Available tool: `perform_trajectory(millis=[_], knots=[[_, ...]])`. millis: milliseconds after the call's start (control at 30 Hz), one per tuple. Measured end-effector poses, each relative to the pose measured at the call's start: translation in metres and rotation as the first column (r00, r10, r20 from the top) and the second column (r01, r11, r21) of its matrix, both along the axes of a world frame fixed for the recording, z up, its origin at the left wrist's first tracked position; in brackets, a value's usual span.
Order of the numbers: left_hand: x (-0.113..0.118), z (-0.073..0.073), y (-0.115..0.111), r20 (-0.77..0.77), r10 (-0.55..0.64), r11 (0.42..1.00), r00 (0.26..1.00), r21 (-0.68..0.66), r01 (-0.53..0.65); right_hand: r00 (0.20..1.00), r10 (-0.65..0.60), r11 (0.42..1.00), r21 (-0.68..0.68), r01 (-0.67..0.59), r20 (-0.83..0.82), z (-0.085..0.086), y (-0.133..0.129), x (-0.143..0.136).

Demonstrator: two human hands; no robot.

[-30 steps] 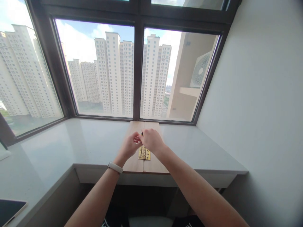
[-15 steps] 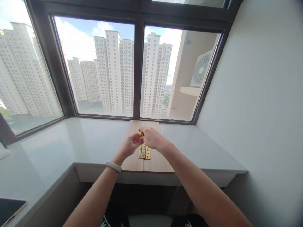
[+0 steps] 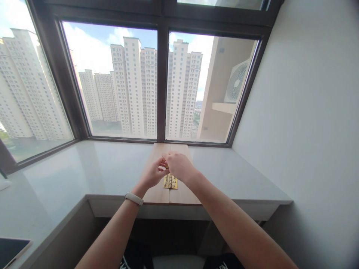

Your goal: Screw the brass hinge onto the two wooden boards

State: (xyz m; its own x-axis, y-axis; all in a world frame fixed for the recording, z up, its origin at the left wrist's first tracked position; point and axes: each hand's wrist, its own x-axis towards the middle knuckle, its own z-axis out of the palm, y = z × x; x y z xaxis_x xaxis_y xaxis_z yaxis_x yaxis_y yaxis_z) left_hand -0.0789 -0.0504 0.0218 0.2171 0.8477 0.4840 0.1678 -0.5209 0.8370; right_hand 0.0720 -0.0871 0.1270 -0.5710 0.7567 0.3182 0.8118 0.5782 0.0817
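Observation:
A brass-coloured hinge (image 3: 170, 182) lies across the seam between two pale wooden boards (image 3: 159, 195) on the white sill. Just beyond it, my left hand (image 3: 153, 174) and my right hand (image 3: 179, 164) meet over the boards. My right hand is closed on a small yellow and black object (image 3: 167, 166), mostly hidden by the fingers. The fingers of my left hand are bent together against the same spot from the left; whether they grip the object is hidden. A pale band is on my left wrist.
The white sill (image 3: 112, 172) runs below dark-framed windows (image 3: 161, 86). A dark-screened device (image 3: 12, 252) lies at the lower left. A white wall (image 3: 303, 104) rises on the right.
My left fingers have drawn in closer to my right hand, and less of the yellow and black object shows. The hinge stays in place.

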Motion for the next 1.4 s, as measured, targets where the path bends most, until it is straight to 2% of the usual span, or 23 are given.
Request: perform_trajectory(millis=[200, 333, 400, 567, 667, 767, 900, 967, 1067, 1167, 1233, 1333, 1400], knots=[[-0.006, 0.002, -0.001, 0.062, -0.192, 0.979, 0.979, -0.051, 0.195, 0.990, 0.140, 0.990, -0.030, -0.140, 0.025, 0.004, 0.002, 0.006], [-0.007, 0.001, 0.000, 0.083, -0.129, 0.990, 0.988, -0.039, 0.133, 0.981, 0.193, 0.979, -0.064, -0.194, -0.028, 0.003, 0.003, 0.007], [-0.007, 0.001, -0.001, 0.068, -0.082, 0.996, 0.994, -0.017, 0.083, 0.986, 0.146, 0.984, -0.090, -0.152, -0.077, 0.003, 0.002, 0.007], [0.000, 0.004, -0.005, 0.016, 0.101, 0.992, 0.995, 0.077, -0.102, 0.985, -0.127, 0.991, -0.049, 0.122, -0.119, 0.001, -0.002, -0.002], [0.003, 0.006, -0.007, -0.016, 0.139, 0.986, 0.990, 0.097, -0.137, 0.982, -0.165, 0.986, -0.013, 0.165, -0.091, -0.003, -0.002, -0.007], [0.002, 0.007, -0.007, -0.017, 0.110, 0.992, 0.994, 0.071, -0.109, 0.992, -0.101, 0.995, -0.003, 0.101, -0.072, -0.004, 0.000, -0.006], [-0.005, 0.008, -0.005, 0.012, -0.106, 0.994, 0.994, -0.005, 0.107, 0.999, 0.024, 1.000, -0.020, -0.024, -0.022, -0.001, 0.002, 0.001], [-0.008, 0.007, -0.004, 0.026, -0.173, 0.984, 0.985, -0.029, 0.174, 0.996, 0.090, 0.996, -0.024, -0.090, -0.011, 0.001, 0.004, 0.004], [-0.010, 0.005, -0.002, 0.056, -0.171, 0.984, 0.984, -0.048, 0.173, 0.984, 0.178, 0.984, -0.024, -0.178, -0.024, 0.003, 0.007, 0.006], [-0.010, 0.005, 0.000, 0.048, -0.112, 0.993, 0.993, -0.031, 0.114, 0.974, 0.218, 0.974, -0.057, -0.221, -0.061, 0.002, 0.009, 0.008], [-0.009, 0.006, -0.001, 0.024, -0.065, 0.998, 0.998, -0.002, 0.065, 0.978, 0.173, 0.981, -0.069, -0.181, -0.116, 0.001, 0.009, 0.008], [-0.004, 0.007, -0.004, -0.015, -0.004, 0.999, 1.000, 0.044, 0.005, 0.984, -0.009, 0.999, -0.045, 0.001, -0.176, -0.001, 0.007, 0.005], [0.000, 0.007, -0.005, -0.029, 0.025, 0.998, 0.999, 0.063, -0.023, 0.982, -0.114, 0.993, -0.034, 0.110, -0.148, -0.001, 0.005, 0.002]])
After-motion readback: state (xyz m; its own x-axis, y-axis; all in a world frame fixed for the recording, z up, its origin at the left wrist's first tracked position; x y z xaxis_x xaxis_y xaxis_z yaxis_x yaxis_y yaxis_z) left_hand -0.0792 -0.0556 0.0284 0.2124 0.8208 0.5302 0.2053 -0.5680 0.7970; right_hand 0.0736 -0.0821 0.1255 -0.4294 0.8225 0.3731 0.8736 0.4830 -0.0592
